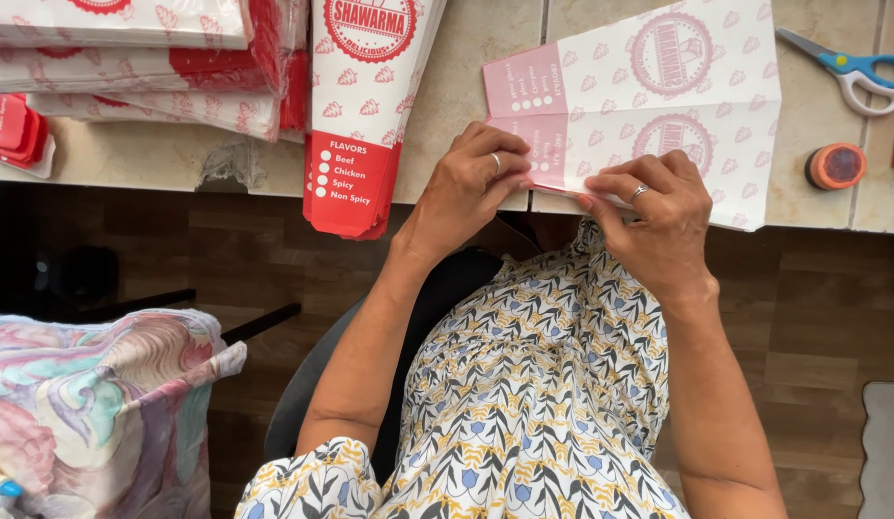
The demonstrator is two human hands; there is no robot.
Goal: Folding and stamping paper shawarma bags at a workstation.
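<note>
A flat white paper sheet (658, 96) with pink printed round stamps lies on the beige tiled counter (466, 67), its printed side down. My left hand (471, 183) presses fingertips on the sheet's folded near edge. My right hand (658, 216) pinches the same near edge a little to the right, thumb under the fold. Both hands wear a ring.
A finished red-and-white paper bag (356, 115) hangs over the counter edge at left, beside stacks of similar bags (130, 67). Blue-handled scissors (856, 72) and an orange-capped glue pot (836, 165) sit at right. A patterned cloth bundle (91, 404) lies lower left on the wooden floor.
</note>
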